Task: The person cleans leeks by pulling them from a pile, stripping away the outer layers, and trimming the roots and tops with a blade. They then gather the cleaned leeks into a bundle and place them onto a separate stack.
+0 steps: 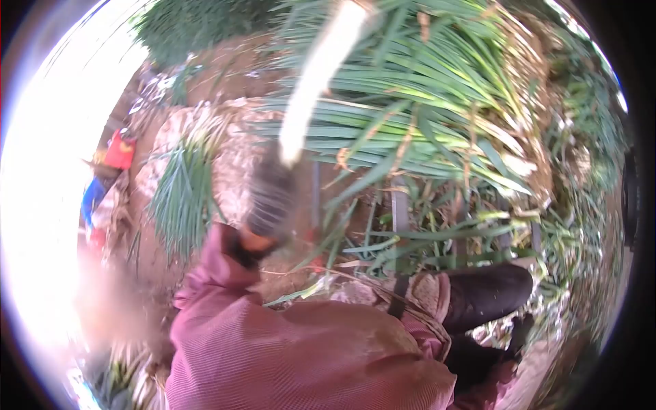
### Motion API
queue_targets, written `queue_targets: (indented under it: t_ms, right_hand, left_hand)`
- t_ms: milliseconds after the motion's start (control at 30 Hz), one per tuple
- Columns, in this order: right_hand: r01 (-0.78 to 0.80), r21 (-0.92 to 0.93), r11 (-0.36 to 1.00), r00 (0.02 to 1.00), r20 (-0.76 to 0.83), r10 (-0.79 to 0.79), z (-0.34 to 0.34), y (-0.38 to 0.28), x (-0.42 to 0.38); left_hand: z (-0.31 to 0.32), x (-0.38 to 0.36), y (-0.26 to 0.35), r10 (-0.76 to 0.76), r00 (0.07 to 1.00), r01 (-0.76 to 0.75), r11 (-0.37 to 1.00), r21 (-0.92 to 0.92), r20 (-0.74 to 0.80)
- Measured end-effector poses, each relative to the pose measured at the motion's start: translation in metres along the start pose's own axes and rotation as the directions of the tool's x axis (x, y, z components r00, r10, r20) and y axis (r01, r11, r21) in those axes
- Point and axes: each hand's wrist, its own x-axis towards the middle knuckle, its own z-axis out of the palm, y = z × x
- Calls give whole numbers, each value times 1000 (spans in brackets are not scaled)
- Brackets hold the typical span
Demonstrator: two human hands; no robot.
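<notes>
My left hand, in a dark, pale-striped glove, reaches up from a pink sleeve. It is closed around the lower end of a long white stalk, which looks like a green onion's white shank and is smeared by motion. Right behind the stalk lies a big pile of green onions, leaves pointing left and pale root ends to the right. At the lower right, beside a pink cuff, a dark shape appears to be my gloved right hand. Its fingers cannot be made out.
A bunch of green onions lies on a pale sack at the left. Grey slats show under the pile. My dark boot rests among loose leaves. Red and blue items lie far left, near strong glare.
</notes>
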Motion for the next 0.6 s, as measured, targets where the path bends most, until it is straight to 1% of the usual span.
queue_targets:
  t_ms: [33,100,167,233,267,300,333,367,400,433,467,500,533,567,600]
  right_hand:
    - [50,88,995,998,30,-53,7,-35,-15]
    - [120,234,965,976,153,-158,19,-100,-49]
    - [138,330,934,917,313,-246,31,-156,-84]
    - [129,373,919,810,495,-314,44,-200,-118]
    - [106,374,921,750,578,-321,50,-216,-132]
    - [100,362,927,703,634,-323,55,-229,-140]
    - [82,344,935,648,695,-313,64,-235,-151]
    - [81,319,944,616,729,-300,69,-239,-157]
    - [66,293,954,582,765,-275,73,-241,-160]
    - [59,274,960,559,788,-259,75,-239,-163]
    - [51,247,968,539,809,-235,77,-235,-165]
    - [37,225,974,525,825,-210,78,-229,-164]
    - [21,195,981,513,840,-178,79,-219,-164]
    - [16,155,988,504,852,-142,79,-203,-161]
    - [5,111,994,499,861,-99,77,-185,-159]
  left_hand:
    - [8,-25,5,104,994,-101,989,104,-31]
    - [12,-59,10,51,992,-47,998,-41,111]
    - [14,-63,-13,29,998,-20,989,-147,55]
    - [9,-57,-63,-118,990,122,991,-48,78]
    - [0,-46,-93,12,997,3,982,188,-79]
    - [-12,-24,-119,43,984,-9,981,195,-171]
    - [-33,2,-150,243,946,-139,904,405,-217]
    - [-51,22,-185,123,987,-45,823,566,-102]
    - [-61,47,-239,162,981,-70,810,582,-107]
    - [-83,83,-252,-234,972,185,811,555,19]
    - [-89,102,-287,-335,938,321,748,581,-87]
    - [-95,121,-322,-429,883,452,671,588,-191]
    - [-87,116,-397,-267,955,266,570,778,-131]
    - [-78,112,-469,-96,993,99,386,917,-67]
    - [-55,96,-437,-46,979,185,603,776,-198]
